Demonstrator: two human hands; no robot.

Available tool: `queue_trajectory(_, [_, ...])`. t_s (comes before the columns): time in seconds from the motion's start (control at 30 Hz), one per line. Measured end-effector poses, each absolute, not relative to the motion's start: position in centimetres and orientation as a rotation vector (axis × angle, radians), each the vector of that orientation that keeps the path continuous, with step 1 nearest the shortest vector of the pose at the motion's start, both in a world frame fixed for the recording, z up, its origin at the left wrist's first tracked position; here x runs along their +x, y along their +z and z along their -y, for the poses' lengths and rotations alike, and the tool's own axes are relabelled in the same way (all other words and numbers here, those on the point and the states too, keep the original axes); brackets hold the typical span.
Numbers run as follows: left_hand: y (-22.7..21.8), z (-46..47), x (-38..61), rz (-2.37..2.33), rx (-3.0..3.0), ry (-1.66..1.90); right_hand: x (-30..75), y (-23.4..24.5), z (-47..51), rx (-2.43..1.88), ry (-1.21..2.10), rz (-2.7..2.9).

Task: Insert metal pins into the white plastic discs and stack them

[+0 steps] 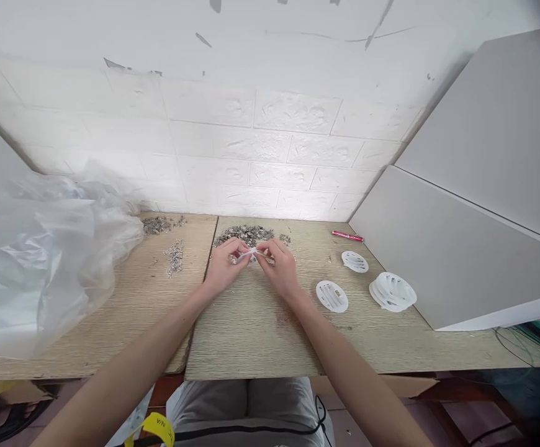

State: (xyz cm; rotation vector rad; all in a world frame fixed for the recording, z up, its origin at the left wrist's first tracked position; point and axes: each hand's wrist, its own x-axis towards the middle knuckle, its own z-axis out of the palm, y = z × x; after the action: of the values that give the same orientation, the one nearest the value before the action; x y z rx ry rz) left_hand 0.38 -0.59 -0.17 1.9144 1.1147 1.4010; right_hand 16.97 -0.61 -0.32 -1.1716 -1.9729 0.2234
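White piece pinched by left fingers, right fingers.

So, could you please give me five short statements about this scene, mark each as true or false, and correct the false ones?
1. The left hand and the right hand both pinch a small white piece. True.
2. The red pen-shaped item lies beside the plastic bag. False: it lies on the right, near the grey panel.
3. Two white slotted discs lie apart from the disc stack. True.
4. The right hand rests on the disc stack. False: it is at the white piece, apart from the stack.
5. Metallic-looking bits lie only behind the hands. False: more lie to the left, near the plastic bag.
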Motion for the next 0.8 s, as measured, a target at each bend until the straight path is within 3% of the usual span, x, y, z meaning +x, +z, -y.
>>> queue_trajectory(0.3, [-0.3, 0.6, 0.4, -1.367, 1.927, 1.346, 16.7, 0.4, 0.7, -1.296, 0.347, 1.927])
queue_trajectory(0.5, [0.4, 0.5, -0.1, -1.407, 1.733, 0.955, 17.4, 1.2, 0.2, -1.412, 1.033, 1.803])
queue_trajectory(0.8, [0.8, 0.9, -0.1, -1.388, 1.642, 0.823, 18.1, 1.0, -0.1, -1.398, 1.409, 1.737])
